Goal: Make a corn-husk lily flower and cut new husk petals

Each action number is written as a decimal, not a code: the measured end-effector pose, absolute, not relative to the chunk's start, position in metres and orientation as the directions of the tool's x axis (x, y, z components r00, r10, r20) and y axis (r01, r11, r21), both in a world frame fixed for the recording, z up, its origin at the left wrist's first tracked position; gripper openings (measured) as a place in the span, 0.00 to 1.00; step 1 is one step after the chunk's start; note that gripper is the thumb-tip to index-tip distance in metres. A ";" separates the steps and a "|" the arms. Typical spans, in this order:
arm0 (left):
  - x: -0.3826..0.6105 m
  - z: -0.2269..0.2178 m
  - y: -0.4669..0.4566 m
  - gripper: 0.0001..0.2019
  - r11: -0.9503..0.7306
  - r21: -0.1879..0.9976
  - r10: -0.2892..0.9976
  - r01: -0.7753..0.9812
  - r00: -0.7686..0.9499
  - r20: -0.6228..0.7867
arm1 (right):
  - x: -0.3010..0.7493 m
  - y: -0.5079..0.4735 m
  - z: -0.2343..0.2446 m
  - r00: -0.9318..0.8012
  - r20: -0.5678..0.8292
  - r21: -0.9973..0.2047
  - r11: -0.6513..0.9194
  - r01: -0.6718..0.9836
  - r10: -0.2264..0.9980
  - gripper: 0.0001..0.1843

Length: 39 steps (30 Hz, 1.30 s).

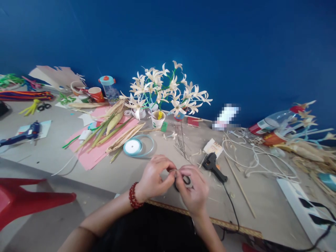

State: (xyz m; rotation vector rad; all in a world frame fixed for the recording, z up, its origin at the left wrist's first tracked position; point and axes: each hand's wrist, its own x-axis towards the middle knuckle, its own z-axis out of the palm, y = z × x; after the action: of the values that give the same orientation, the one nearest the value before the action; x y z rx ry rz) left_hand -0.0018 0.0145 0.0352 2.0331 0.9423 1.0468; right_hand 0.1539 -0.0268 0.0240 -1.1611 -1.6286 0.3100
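My left hand point(157, 176), with a red bead bracelet at its wrist, and my right hand point(194, 187) meet at the table's front edge. Thumbs and forefingers of both are pinched together, fingertip to fingertip. Whatever lies between them is too small and covered to name. Beneath the fingers a dark looped handle point(186, 180), like that of scissors, shows in part. Beyond my left hand lies a spool of light blue ribbon point(132, 147). To the right of my right hand rests a black glue gun point(215, 167), its cord running off the front edge.
Cups of pale handmade flowers point(157, 87) stand against the blue wall. Dried husks point(115, 122) lie on pink paper point(91, 159) at left, near a blue glue gun point(30, 133). White cables point(258, 159), a thin stick point(240, 187) and a power strip point(296, 206) occupy the right.
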 end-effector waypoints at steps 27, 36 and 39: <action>0.007 0.019 0.014 0.08 -0.509 0.800 0.855 0.318 0.288 0.430 | 0.159 -0.028 0.023 0.200 0.685 -0.664 0.486 0.569 0.701 0.10; 0.004 0.033 0.015 0.03 -0.573 0.770 0.803 0.281 0.380 0.459 | 0.158 -0.024 0.023 0.201 0.627 -0.719 0.460 0.521 0.753 0.08; 0.008 0.035 0.018 0.05 -0.608 0.722 0.783 0.329 0.399 0.477 | 0.155 -0.025 0.023 0.176 0.625 -0.714 0.465 0.523 0.761 0.08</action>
State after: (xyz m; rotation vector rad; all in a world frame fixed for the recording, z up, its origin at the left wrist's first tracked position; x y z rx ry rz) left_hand 0.0083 0.0176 0.0346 2.1343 0.9465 1.1343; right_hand 0.1548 -0.0249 0.0226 -1.1865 -1.4841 0.2415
